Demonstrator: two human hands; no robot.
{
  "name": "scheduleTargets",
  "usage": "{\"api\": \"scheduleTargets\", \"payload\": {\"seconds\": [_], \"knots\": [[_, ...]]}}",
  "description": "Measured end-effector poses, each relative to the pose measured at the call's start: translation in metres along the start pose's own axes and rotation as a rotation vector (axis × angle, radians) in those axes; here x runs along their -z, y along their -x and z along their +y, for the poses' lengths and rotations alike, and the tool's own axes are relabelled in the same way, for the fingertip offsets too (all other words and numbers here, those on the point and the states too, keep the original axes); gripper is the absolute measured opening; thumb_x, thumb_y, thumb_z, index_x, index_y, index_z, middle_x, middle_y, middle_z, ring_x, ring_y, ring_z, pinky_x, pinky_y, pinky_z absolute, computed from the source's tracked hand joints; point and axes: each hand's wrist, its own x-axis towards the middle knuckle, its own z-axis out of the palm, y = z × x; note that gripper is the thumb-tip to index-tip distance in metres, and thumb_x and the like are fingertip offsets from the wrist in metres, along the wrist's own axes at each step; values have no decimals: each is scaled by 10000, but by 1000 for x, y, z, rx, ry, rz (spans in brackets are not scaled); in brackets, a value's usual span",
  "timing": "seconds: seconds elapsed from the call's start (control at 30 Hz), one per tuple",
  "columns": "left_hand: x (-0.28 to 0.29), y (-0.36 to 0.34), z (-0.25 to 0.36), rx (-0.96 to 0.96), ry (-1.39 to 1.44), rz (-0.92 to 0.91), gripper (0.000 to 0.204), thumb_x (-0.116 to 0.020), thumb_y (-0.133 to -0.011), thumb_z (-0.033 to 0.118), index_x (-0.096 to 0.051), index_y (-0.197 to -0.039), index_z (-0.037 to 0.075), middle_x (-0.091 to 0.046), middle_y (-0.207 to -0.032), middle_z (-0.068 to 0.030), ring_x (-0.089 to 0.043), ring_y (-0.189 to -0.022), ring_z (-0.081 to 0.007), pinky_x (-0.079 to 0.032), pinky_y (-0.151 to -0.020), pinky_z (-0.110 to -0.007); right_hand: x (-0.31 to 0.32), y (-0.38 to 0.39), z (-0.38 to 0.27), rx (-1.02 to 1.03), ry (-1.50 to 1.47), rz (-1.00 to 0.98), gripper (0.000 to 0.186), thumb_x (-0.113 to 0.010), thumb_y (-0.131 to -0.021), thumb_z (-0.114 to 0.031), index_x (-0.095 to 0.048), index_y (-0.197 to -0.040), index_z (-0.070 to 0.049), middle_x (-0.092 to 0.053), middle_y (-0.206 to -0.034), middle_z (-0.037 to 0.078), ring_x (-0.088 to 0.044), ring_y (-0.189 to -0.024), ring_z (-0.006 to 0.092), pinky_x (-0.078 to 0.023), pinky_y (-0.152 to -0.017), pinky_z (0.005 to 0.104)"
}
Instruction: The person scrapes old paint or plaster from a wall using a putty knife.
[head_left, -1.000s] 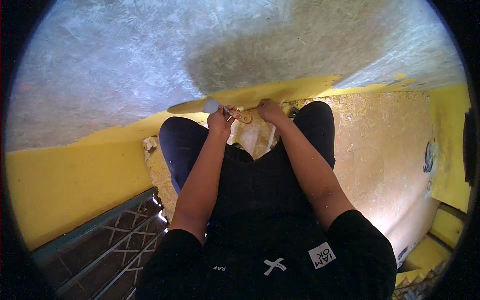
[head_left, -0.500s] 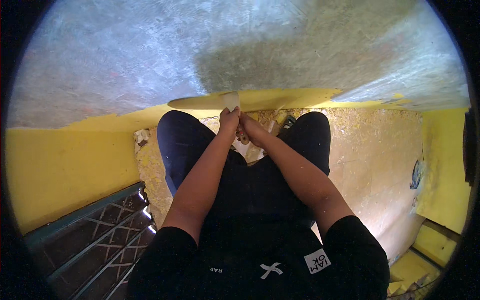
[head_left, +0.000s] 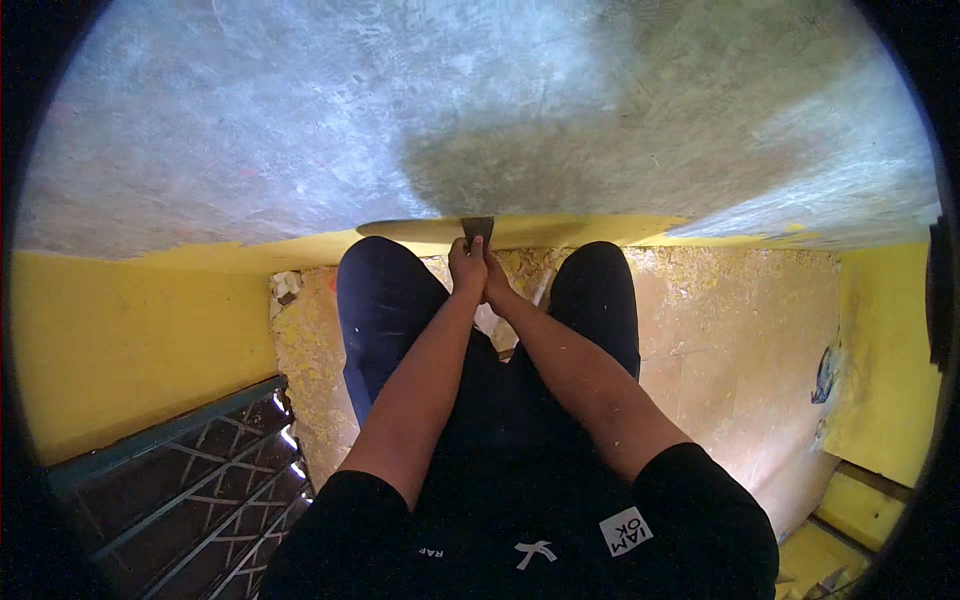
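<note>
A scraper with a flat, wide blade is held in front of me, between my knees. Its blade looks dark and meets the yellow strip of paint low on the wall. My left hand is closed round the scraper, with the thumb lying up toward the blade. My right hand grips it too, pressed against the left. Most of the handle is hidden by my fingers. Above the yellow strip, the wall shows bare grey with scrape marks and a shadow.
Yellow flakes litter the floor along the wall's foot. A broken whitish chunk sits in the left corner. At lower left stands a dark metal grille. A dark crumpled thing lies by the right yellow wall.
The view has shifted, so the wall's lower edge sits lower. The scraper has tilted: its blade went from pale to dark, and its handle end is now hidden. Both hands keep their grip.
</note>
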Motion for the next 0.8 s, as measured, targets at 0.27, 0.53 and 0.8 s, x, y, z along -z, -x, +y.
{"api": "scheduleTargets", "payload": {"seconds": [0.27, 0.53, 0.8], "knots": [[21, 13, 28, 8, 138, 31, 209, -683, -888, 183, -601, -789, 19, -560, -622, 3, -490, -565, -77, -396, -533, -257, -12, -10, 5, 172, 87, 46, 398, -393, -1018, -301, -461, -1284, -13, -593, -1174, 156, -575, -1069, 265, -446, -918, 374], [32, 9, 66, -102, 375, -37, 264, -670, -908, 238, -582, -779, 24, -549, -628, 2, -477, -573, -61, -388, -535, -233, -8, -9, -34, 437, 200, 34, 451, -404, -1005, -348, -453, -1254, 25, -608, -1085, 237, -595, -1036, 345, -462, -882, 412], [54, 25, 64, 53, -161, -8, 603, -745, -785, 334, -524, -1212, -31, -623, -1101, -206, -608, -1015, -324, -480, -841, -395, 18, -14, 0, 188, 619, -317, 362, -483, -949, -298, -580, -1061, 32, -656, -769, 171, -633, -561, 227, -492, -540, 390]]}}
